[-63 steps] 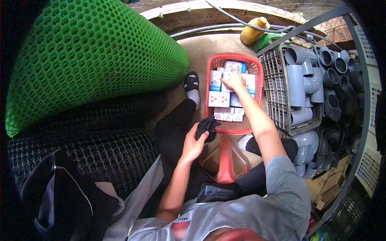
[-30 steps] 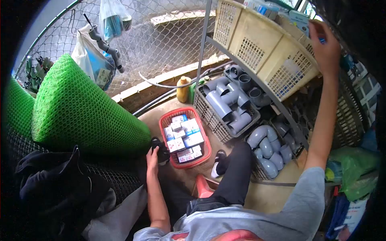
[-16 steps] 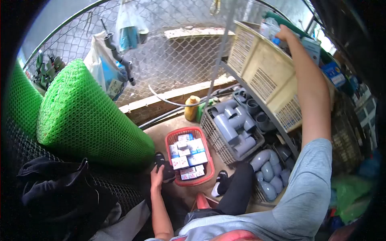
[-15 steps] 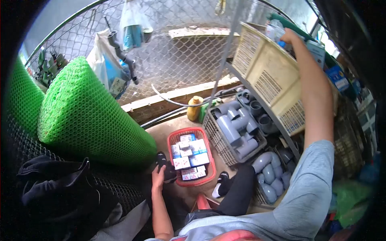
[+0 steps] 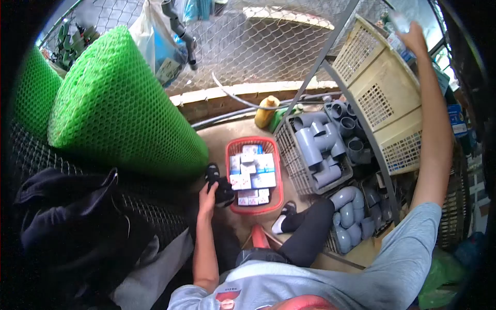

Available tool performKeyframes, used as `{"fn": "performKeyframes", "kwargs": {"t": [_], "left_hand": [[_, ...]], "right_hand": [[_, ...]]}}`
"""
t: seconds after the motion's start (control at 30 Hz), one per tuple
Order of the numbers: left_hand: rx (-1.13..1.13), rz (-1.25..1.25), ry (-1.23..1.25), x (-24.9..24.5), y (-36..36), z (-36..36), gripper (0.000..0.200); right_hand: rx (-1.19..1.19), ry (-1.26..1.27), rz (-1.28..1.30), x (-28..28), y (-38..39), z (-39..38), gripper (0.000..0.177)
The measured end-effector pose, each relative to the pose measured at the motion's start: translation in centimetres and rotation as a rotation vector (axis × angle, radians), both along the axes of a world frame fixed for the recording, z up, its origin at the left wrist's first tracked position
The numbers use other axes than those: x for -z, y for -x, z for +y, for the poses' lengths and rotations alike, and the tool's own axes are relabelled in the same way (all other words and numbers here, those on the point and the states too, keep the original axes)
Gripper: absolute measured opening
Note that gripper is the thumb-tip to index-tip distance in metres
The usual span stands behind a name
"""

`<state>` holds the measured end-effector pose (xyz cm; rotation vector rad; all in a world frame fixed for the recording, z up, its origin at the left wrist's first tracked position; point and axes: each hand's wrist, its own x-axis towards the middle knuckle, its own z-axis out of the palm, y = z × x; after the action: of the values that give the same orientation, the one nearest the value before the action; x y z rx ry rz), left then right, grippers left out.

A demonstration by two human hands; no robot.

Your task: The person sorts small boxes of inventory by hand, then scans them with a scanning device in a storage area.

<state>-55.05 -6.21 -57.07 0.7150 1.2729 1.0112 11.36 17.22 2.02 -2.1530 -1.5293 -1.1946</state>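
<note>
The right hand, down in the red basket two seconds ago, is now up at the cream crate, where a blurred pale item seems lifted in its grip. The left hand and its black cloth have shifted from the basket's near edge to its left.

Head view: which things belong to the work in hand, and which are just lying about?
Probably in use:
red basket
small boxes
black cloth in left hand
blurred pale item at right hand
cream crate

Probably lying about:
green mesh roll
grey pipe fittings
yellow bottle
</note>
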Motion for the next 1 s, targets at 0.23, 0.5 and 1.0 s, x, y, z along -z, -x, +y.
{"fn": "performKeyframes", "kwargs": {"t": [0.23,0.5,1.0], "left_hand": [[-0.196,-0.417,-0.093,-7.2,-0.2,-1.7,0.043],[0.132,0.134,-0.574,-19.0,-5.3,-7.8,0.040],[0.400,0.218,-0.833,-17.4,-13.2,-13.5,0.042]], "right_hand": [[-0.839,-0.414,0.850,7.7,17.5,-16.1,0.068],[-0.915,0.145,2.547,40.0,40.1,-33.0,0.060],[-0.956,-0.321,2.398,45.6,41.3,-40.0,0.055]]}}
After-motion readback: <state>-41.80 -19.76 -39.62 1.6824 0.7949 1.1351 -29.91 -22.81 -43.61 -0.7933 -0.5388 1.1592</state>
